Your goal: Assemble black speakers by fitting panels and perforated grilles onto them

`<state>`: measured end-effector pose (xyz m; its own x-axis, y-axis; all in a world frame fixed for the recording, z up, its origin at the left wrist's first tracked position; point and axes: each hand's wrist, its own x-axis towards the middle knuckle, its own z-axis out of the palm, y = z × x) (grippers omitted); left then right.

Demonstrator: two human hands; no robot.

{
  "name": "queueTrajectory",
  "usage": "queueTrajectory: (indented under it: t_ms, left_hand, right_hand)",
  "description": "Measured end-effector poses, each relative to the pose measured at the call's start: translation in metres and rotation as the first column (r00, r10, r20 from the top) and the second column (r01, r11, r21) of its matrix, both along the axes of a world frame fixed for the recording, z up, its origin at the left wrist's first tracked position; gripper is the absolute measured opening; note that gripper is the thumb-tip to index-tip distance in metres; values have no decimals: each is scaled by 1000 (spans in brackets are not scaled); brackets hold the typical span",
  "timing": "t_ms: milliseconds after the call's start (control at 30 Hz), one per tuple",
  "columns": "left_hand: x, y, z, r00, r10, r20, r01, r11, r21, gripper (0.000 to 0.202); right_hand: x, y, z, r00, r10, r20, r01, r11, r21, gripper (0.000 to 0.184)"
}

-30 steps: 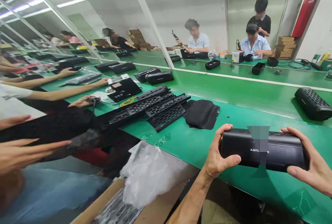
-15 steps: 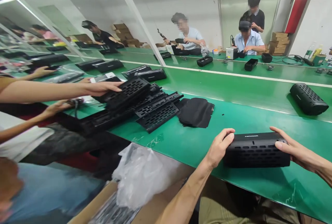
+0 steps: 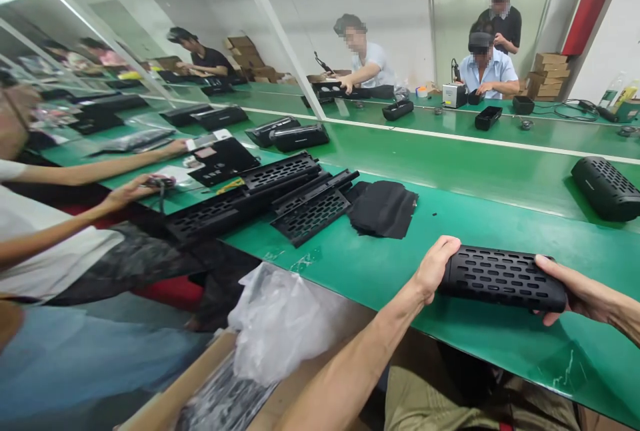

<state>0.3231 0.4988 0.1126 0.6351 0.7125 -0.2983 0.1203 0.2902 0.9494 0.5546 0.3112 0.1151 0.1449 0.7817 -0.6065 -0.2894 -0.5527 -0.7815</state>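
Where both hands [image 3: 436, 270] [image 3: 567, 291] grip, the speaker [image 3: 500, 278] is hidden.

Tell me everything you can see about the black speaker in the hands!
The black speaker is a long, rounded bar. Rows of oblong holes cover its casing, which looks like matte plastic or rubber. It tilts slightly, held by its ends between the left hand and right hand, over the green workbench.

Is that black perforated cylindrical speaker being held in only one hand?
No, the left hand and the right hand grip opposite ends of the speaker.
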Motion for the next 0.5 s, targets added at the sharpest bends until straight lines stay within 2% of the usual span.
queueTrajectory:
  t_ms: [100, 233, 333, 433, 500]
  left_hand:
    - [1, 1, -1, 1000, 17, 2, -17, 1000, -6, 28]
    - [0, 3, 2, 999, 27, 17, -27, 1000, -11, 27]
    - [-4, 2, 5, 999, 6, 39, -4, 999, -40, 37]
    - [-12, 0, 3, 987, -7, 163, 24, 994, -102, 54]
    - [-17, -3, -2, 971, 1, 240, 13, 998, -59, 59]
  right_hand:
    - [1, -4, -6, 1000, 11, 17, -13, 995, 102, 76]
    - [-1, -3, -8, 996, -27, 82, 17, 993, 117, 79]
    - [-1, -1, -5, 996, -39, 77, 31, 994, 104, 78]
    - [3, 2, -2, 993, -36, 108, 27, 996, 86, 74]
    - [6, 6, -3, 986, -32, 163, 15, 994, 106, 75]
